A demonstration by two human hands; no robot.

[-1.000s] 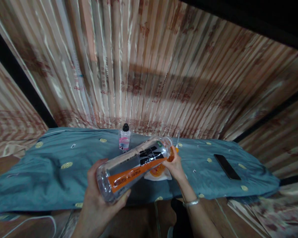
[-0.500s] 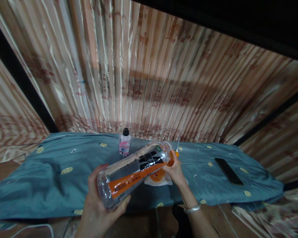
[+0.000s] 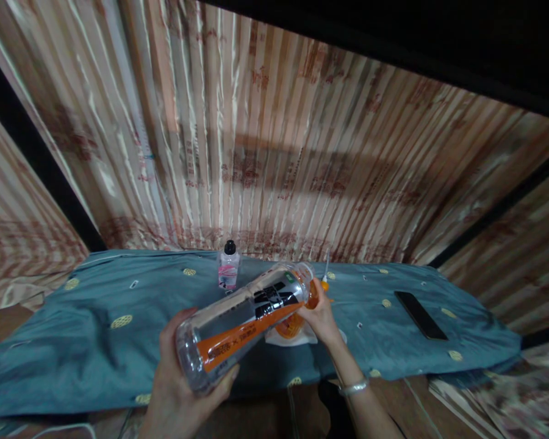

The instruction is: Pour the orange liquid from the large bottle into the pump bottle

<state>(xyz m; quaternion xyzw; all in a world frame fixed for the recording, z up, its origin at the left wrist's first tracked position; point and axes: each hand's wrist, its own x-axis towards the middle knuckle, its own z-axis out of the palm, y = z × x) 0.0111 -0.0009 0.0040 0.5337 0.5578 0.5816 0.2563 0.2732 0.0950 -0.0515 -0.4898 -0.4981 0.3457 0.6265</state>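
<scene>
A large clear plastic bottle [image 3: 249, 317] with an orange, black and silver label lies slanted across the middle, its mouth up and to the right. My left hand [image 3: 183, 372] is closed around its base, thumb underneath. By the neck, my right hand [image 3: 321, 317] has its fingers closed on an orange see-through piece [image 3: 313, 297], partly hidden by fingers and bottle. Below the bottle, an orange ribbed object [image 3: 289, 326] rests on a white cloth or tissue [image 3: 293, 339]; whether the two orange parts are joined is hidden.
A small clear bottle [image 3: 229, 268] with a black cap and pink print stands behind. A thin white stick with an orange base [image 3: 325, 284] is beyond my right hand. A dark phone [image 3: 421, 315] lies right on the teal patterned bedding [image 3: 155, 335]. Striped curtains [image 3: 274, 152] hang behind.
The view has shifted slightly. The large bottle and my left hand sit a little lower and further left; both hands keep their holds.
</scene>
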